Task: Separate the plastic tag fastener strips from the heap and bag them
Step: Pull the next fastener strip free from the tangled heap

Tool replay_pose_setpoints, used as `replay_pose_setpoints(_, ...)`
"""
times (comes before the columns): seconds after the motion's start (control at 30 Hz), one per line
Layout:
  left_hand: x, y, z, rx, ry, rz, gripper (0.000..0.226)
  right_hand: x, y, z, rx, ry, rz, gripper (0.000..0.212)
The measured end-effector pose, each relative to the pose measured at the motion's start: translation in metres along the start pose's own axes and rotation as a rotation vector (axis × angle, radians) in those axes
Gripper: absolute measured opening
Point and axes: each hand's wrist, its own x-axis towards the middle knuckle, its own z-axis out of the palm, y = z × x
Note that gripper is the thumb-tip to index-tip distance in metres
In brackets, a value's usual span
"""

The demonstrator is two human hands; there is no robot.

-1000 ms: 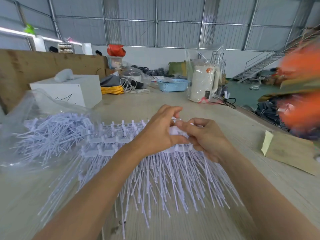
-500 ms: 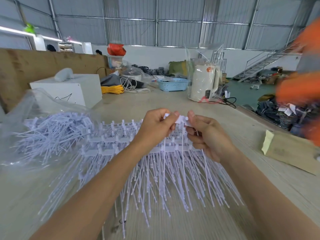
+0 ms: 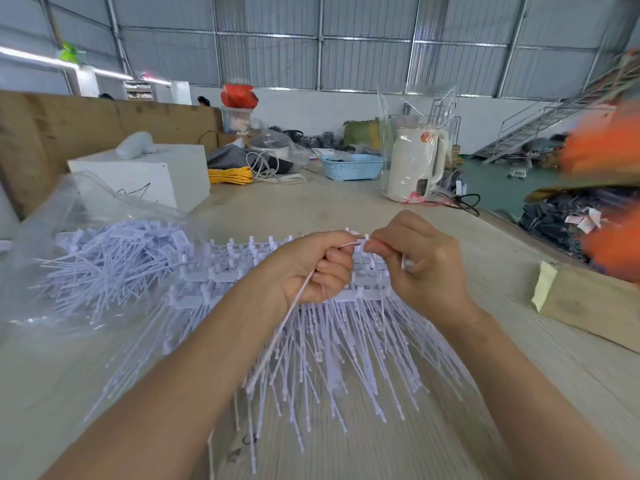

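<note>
A heap of white plastic tag fastener strips [image 3: 346,344] fans out across the table in front of me. Above it, my left hand [image 3: 311,268] grips a small bunch of strips [image 3: 277,348] whose thin tails hang down past my wrist. My right hand [image 3: 422,261] pinches the head end of that bunch beside my left fingertips. At the left lies a clear plastic bag [image 3: 69,216] with many loose fasteners [image 3: 114,258] inside it.
A white box [image 3: 145,178] stands behind the bag. Further back are a blue basket [image 3: 351,166], a white kettle [image 3: 414,164] in plastic wrap and yellow cord [image 3: 230,175]. A wooden block [image 3: 588,306] lies at the right. Blurred orange shapes [image 3: 609,147] move at the right edge.
Both hands have lifted a bunch of strips up off the heap. My left hand has closed round the bunch, whose tails now hang below it.
</note>
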Motion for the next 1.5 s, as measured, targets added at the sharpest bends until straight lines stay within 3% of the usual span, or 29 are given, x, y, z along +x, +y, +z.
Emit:
replay_pose_setpoints(0.07, -0.004, 0.002, -0.001, -0.021, -0.093, -0.014, 0.037, 0.0, 0.002, -0.001, 0.057, 0.034, 0.085, 0.014)
replay_pose_setpoints(0.17, -0.008, 0.005, -0.003, -0.022, -0.15, 0.08, 0.032, 0.004, 0.018, -0.019, 0.304, 0.152, 0.679, 0.02)
replay_pose_setpoints(0.27, -0.001, 0.002, -0.005, 0.035, -0.002, 0.234, 0.035, 0.004, 0.037, -0.041, 0.686, 0.347, 1.055, 0.022)
replay_pose_setpoints(0.4, 0.008, -0.007, -0.006, 0.111, 0.202, 0.352, 0.029, 0.01, 0.049, -0.061, 1.233, 0.457, 1.078, 0.021)
replay_pose_setpoints(0.47, 0.009, -0.005, -0.008, 0.06, 0.214, 0.352, 0.025, 0.011, 0.054, -0.067, 1.465, 0.468, 1.074, 0.022)
replay_pose_setpoints(0.6, 0.009, -0.003, -0.009, -0.016, 0.16, 0.316, 0.024, 0.006, 0.049, -0.056, 1.849, 0.334, 1.076, 0.019)
replay_pose_setpoints(0.67, 0.009, -0.006, -0.007, 0.021, 0.127, 0.359, 0.021, 0.007, 0.037, -0.04, 1.788, 0.204, 1.14, 0.017)
replay_pose_setpoints(0.73, 0.009, -0.009, -0.002, 0.106, 0.112, 0.429, 0.016, 0.008, 0.026, -0.023, 1.476, 0.073, 1.21, 0.013)
replay_pose_setpoints(0.77, 0.01, -0.012, 0.001, 0.151, 0.104, 0.461, 0.013, 0.008, 0.023, -0.015, 1.311, 0.056, 1.218, 0.024)
replay_pose_setpoints(0.83, 0.011, -0.017, 0.008, 0.23, 0.101, 0.524, 0.009, 0.006, 0.017, -0.003, 1.116, 0.118, 1.198, 0.04)
replay_pose_setpoints(0.97, 0.014, -0.03, 0.022, 0.363, 0.148, 0.613, 0.023, 0.006, 0.004, 0.005, 0.903, 0.226, 1.213, 0.016)
replay_pose_setpoints(1.03, 0.013, -0.036, 0.028, 0.484, 0.129, 0.633, 0.027, 0.006, 0.001, 0.006, 0.893, 0.26, 1.19, 0.013)
replay_pose_setpoints(1.1, 0.011, -0.039, 0.032, 0.73, 0.113, 0.682, 0.02, 0.007, -0.001, 0.004, 0.938, 0.3, 1.181, 0.014)
replay_pose_setpoints(1.17, 0.008, -0.04, 0.035, 0.832, 0.074, 0.681, 0.015, 0.008, -0.003, 0.001, 0.99, 0.327, 1.173, 0.015)
replay_pose_setpoints(1.33, 0.008, -0.037, 0.036, 0.672, -0.082, 0.432, 0.062, 0.009, -0.007, -0.002, 0.883, 0.301, 1.15, 0.027)
replay_pose_setpoints(1.43, 0.008, -0.041, 0.038, 0.615, -0.165, 0.413, 0.073, 0.01, -0.007, -0.005, 0.596, 0.246, 1.026, 0.033)
replay_pose_setpoints(1.5, 0.009, -0.046, 0.041, 0.675, -0.134, 0.473, 0.073, 0.012, -0.007, -0.007, 0.456, 0.18, 0.909, 0.032)
